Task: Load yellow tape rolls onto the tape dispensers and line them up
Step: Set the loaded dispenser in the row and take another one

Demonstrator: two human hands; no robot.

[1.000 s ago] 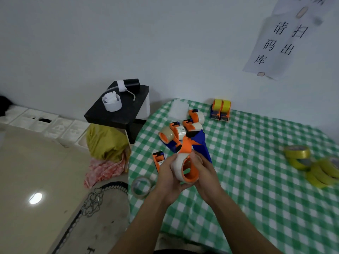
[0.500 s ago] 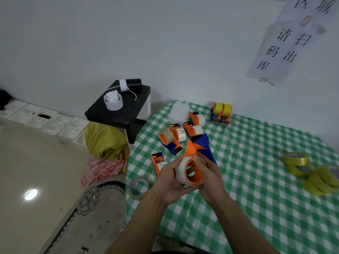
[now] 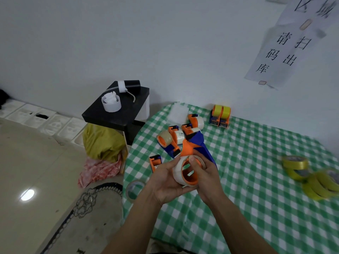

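Both hands clasp one orange-and-blue plastic tape dispenser (image 3: 190,177) above the green-and-white checked surface (image 3: 256,180).

At the surface's left edge lies a loose clear tape roll (image 3: 134,189). Just right of it, the left hand (image 3: 165,182) is turned palm up, fingers cupped round the whitish tape roll (image 3: 177,174) seated on that dispenser. The right hand (image 3: 208,180) closes in from the other side, thumb laid over the rim of the orange hub, fingers curled behind the blue handle. Both forearms reach up from the bottom edge and meet there. Beyond the hands sits a cluster of orange dispensers with pale rolls (image 3: 176,137). By the wall, two dispensers loaded with yellow tape (image 3: 221,116) stand side by side. Well to the right, loose yellow tape rolls (image 3: 295,163) lie heaped on the cloth.
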